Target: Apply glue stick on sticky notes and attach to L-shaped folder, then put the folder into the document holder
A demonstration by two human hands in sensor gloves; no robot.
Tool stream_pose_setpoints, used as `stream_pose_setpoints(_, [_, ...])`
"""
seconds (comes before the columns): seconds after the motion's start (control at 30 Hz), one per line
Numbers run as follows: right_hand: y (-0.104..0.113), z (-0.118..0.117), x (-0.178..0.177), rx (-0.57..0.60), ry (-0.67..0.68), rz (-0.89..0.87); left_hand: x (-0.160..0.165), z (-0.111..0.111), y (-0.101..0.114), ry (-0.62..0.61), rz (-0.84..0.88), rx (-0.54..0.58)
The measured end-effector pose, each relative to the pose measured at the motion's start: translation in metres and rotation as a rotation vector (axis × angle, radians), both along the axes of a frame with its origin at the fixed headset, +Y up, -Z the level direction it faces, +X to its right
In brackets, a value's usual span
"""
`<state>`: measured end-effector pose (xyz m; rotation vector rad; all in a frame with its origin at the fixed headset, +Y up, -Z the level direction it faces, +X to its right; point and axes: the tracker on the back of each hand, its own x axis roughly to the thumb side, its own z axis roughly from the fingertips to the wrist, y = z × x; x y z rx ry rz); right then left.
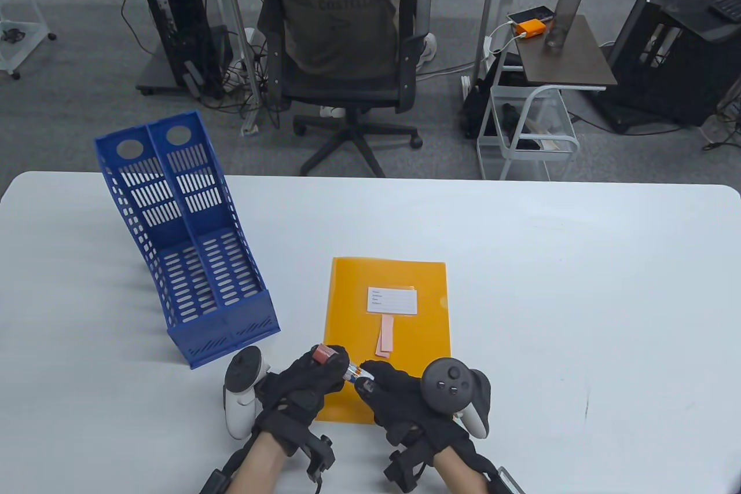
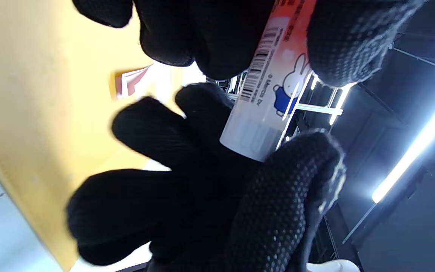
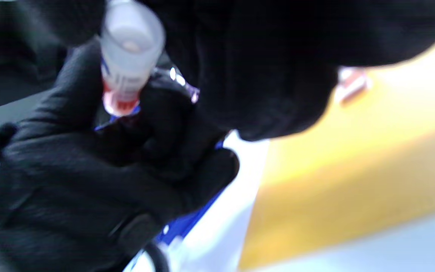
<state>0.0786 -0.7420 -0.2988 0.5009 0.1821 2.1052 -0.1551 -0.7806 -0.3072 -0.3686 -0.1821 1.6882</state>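
Note:
An orange L-shaped folder (image 1: pixel 399 280) lies flat at the table's middle, bearing a white label (image 1: pixel 392 300) with pink sticky notes (image 1: pixel 384 335) just below it. My left hand (image 1: pixel 333 363) grips a glue stick (image 1: pixel 350 372) over the folder's near left corner, its red end sticking out on the left. My right hand (image 1: pixel 366 381) pinches the stick's pale right end. Close up in the left wrist view, the glue stick (image 2: pixel 270 83) has a barcode and a rabbit picture, and the right fingers (image 2: pixel 187 181) curl round its translucent end. The right wrist view is blurred.
A blue two-slot document holder (image 1: pixel 185 239) stands at the left of the white table (image 1: pixel 579 285), its open side up. Beyond the far edge a person sits in an office chair (image 1: pixel 341 42), with a small side table and bottle (image 1: pixel 564 7) to the right.

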Motion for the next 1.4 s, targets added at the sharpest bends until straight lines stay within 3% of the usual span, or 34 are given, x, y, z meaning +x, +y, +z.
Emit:
stream_pose_setpoints(0.07, [0.003,0.000,0.000,-0.006,0.012,-0.001,-0.002,0.000,0.000,-0.005,-0.022,0.005])
stream_pose_setpoints(0.23, [0.013,0.005,0.002,0.168,-0.108,0.073,0.003,-0.001,0.000,-0.033,-0.045,0.015])
stream_pose_setpoints(0.43, [0.006,0.004,-0.001,0.072,-0.035,0.079,0.000,-0.001,-0.004,-0.039,0.000,-0.005])
stream_pose_setpoints(0.63, [0.013,0.007,-0.001,0.187,-0.105,0.122,0.002,0.000,-0.001,-0.025,-0.065,0.029])
stream_pose_setpoints(0.73, [0.011,0.007,-0.002,0.192,-0.063,0.196,0.001,0.000,-0.001,0.000,-0.114,0.031])
stream_pose_setpoints(0.8, [0.006,0.007,-0.005,0.125,-0.017,0.249,0.003,0.001,-0.003,-0.013,-0.081,0.012])
stream_pose_setpoints(0.87, [0.006,0.006,-0.006,0.124,-0.031,0.228,0.002,0.001,-0.005,0.005,-0.122,0.010])
stream_pose_setpoints(1.03, [0.012,0.008,-0.001,0.255,-0.142,0.250,0.006,0.001,-0.003,-0.025,-0.113,0.013])
stream_pose_setpoints(1.27, [0.004,0.005,-0.004,0.118,-0.028,0.162,0.002,0.002,-0.003,0.007,-0.097,-0.002])
stream_pose_setpoints(1.4, [0.014,0.008,0.002,0.269,-0.159,0.094,0.004,0.001,-0.003,-0.037,-0.044,0.008])
